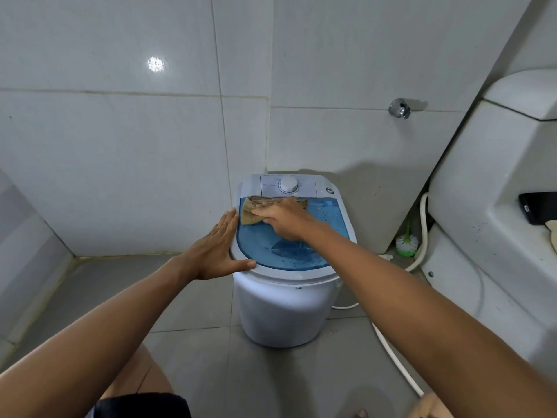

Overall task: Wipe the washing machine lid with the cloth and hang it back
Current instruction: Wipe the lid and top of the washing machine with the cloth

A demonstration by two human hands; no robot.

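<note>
A small white washing machine (283, 309) stands on the floor against the tiled wall. Its see-through blue lid (301, 251) is closed, with water drops on its right side. A tan cloth (251, 211) lies crumpled on the lid's far left part. My right hand (283, 220) presses down on the cloth, fingers curled over it. My left hand (218, 247) lies flat and open against the machine's left rim, thumb on the front edge, holding nothing. A white dial (288, 185) sits on the panel behind the lid.
A white toilet tank (497, 188) fills the right side, with a dark phone (538, 208) on its ledge. A green-and-white toilet brush (407, 242) and a white hose (394, 354) lie right of the machine. A metal wall tap (400, 108) sticks out above.
</note>
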